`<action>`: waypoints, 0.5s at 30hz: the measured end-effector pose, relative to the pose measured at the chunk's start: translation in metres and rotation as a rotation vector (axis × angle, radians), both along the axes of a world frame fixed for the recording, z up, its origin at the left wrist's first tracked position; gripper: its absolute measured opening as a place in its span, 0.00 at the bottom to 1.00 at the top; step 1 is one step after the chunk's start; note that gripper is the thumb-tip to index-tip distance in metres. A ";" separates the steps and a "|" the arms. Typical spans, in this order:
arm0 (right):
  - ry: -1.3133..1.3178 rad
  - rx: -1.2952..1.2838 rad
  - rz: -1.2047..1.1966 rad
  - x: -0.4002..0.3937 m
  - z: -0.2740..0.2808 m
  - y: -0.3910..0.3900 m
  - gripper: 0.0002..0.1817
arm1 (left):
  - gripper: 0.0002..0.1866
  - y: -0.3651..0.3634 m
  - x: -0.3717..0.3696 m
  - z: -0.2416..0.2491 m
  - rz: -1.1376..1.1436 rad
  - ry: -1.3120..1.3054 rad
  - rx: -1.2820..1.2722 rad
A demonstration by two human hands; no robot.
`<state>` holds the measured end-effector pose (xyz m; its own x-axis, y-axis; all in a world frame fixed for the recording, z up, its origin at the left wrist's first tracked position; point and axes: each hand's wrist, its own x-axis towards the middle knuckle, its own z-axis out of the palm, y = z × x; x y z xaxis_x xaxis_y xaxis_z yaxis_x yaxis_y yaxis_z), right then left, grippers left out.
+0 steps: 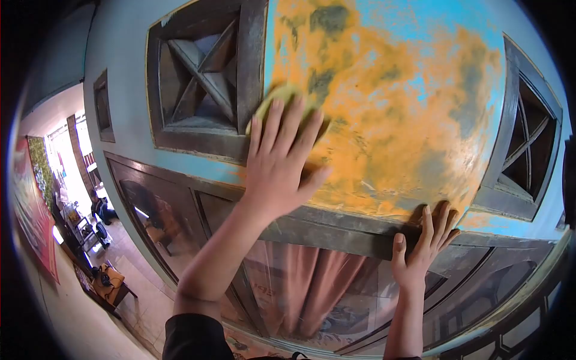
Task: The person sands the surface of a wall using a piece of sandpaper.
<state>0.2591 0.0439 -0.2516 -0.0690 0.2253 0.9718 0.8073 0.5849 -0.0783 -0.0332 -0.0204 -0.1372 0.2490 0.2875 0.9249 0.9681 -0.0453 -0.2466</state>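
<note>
My left hand (279,159) presses a yellow piece of sandpaper (264,117) flat against the wall, fingers spread over it and thumb out to the right. The sandpaper lies at the left edge of the patchy orange, grey and blue wall panel (384,132), beside the dark wooden frame of a vent. Lower right, my right hand (423,243) rests with its fingers apart on the dark wooden beam (348,225) under the panel, fingertips at the panel's bottom edge. It holds nothing.
Wooden vents with crossed bars stand left (201,75) and right (527,141) of the panel. Below the beam are glass panes with a pink curtain (312,282) behind. At far left, a chair (111,282) stands on the tiled floor, and a red banner (33,216) hangs nearby.
</note>
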 end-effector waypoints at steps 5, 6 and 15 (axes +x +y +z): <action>0.050 -0.067 0.030 -0.008 -0.005 -0.006 0.37 | 0.44 -0.003 0.023 -0.009 -0.032 -0.047 -0.079; 0.031 -0.070 0.021 -0.007 -0.007 -0.007 0.37 | 0.44 -0.003 0.028 -0.038 -0.013 -0.021 -0.165; 0.057 -0.044 0.013 -0.018 -0.011 -0.009 0.37 | 0.41 -0.004 0.000 -0.009 -0.057 -0.061 -0.050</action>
